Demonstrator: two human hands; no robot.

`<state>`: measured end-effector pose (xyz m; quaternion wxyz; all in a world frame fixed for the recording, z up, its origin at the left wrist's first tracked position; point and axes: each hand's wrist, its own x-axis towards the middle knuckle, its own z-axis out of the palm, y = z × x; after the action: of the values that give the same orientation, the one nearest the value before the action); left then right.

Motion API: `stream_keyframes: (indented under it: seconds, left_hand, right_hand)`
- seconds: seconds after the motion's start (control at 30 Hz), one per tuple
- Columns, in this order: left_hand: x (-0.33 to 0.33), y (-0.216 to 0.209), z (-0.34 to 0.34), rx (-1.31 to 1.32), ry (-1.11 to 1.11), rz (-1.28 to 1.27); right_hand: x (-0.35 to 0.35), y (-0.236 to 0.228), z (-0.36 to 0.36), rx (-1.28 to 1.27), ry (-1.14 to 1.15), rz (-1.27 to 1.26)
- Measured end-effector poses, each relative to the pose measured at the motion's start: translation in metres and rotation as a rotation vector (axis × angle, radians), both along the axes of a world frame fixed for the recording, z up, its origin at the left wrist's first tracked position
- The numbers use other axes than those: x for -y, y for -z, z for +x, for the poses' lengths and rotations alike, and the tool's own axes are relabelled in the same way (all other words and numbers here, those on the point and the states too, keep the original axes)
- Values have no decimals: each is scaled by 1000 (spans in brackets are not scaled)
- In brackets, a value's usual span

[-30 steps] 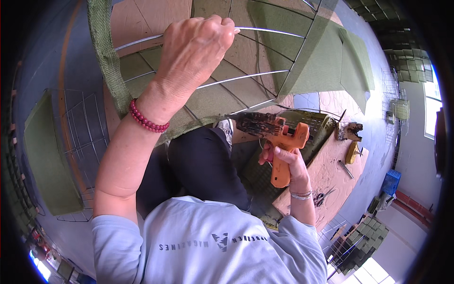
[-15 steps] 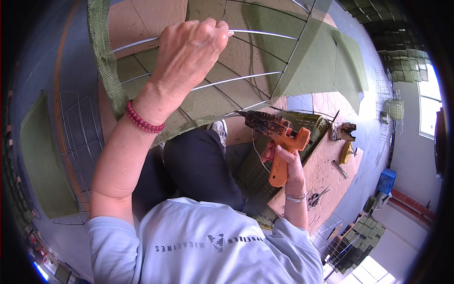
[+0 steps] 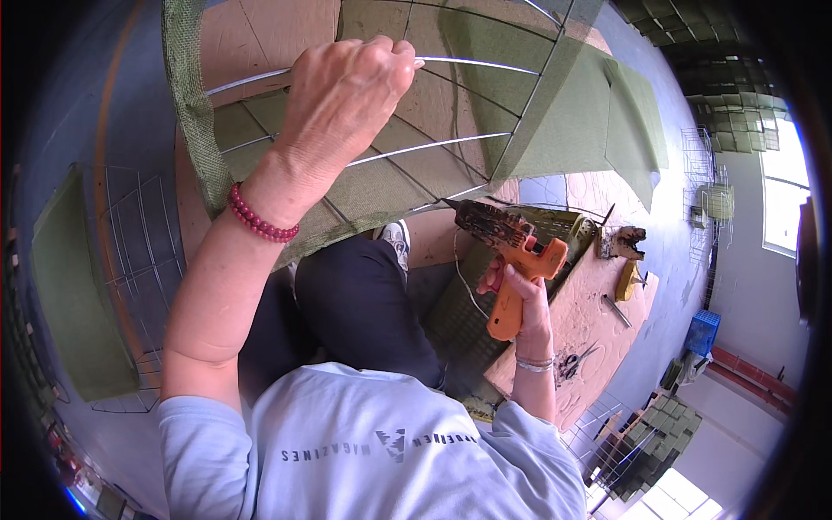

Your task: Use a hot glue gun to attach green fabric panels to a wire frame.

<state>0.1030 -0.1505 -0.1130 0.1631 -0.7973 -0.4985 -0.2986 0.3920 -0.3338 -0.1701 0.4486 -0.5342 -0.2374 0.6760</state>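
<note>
A wire frame [image 3: 475, 62] with green mesh fabric [image 3: 381, 201] along its near side stands in front of me. My left hand [image 3: 354, 91] is closed in a fist on one of its light wires; most of the fingertips are hidden under the hand. My right hand [image 3: 529, 299] grips an orange hot glue gun [image 3: 509, 312], its front half dark and crusted. The gun's nozzle points left, close to the lower right corner of the frame, where wire and fabric meet. Whether the tip touches cannot be seen for sure.
Right of my knees, a crate [image 3: 472, 290] adjoins a stained board [image 3: 555, 381] bearing scissors [image 3: 572, 361], a metal rod [image 3: 617, 310] and a yellow tool [image 3: 627, 279]. Another fabric-and-wire panel [image 3: 74, 295] lies at left. A blue crate [image 3: 703, 332] stands far right.
The glue gun's nozzle has moved slightly right and up against the frame's corner. My left hand keeps its grip on the wire. The whole view has shifted a little.
</note>
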Motion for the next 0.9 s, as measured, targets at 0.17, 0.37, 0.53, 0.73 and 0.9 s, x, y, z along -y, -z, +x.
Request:
stream_keyframes:
  seconds: [0.17, 0.37, 0.53, 0.73, 0.9]
  left_hand:
    - [0, -2, 1, -2, 8, 8]
    - [-1, 0, 1, 29, 36, 33]
    - [-1, 1, 0, 11, 20, 23]
    - [-2, -2, -1, 15, 8, 12]
    - [-3, 0, 1, 3, 12, 2]
  right_hand:
    - [-5, 4, 6, 29, -47, -34]
    - [-13, -5, -2, 24, -47, -37]
    - [-14, -9, -1, 36, -49, -33]
    - [-5, 0, 9, 39, -11, -30]
    - [-2, 2, 10, 52, 33, 13]
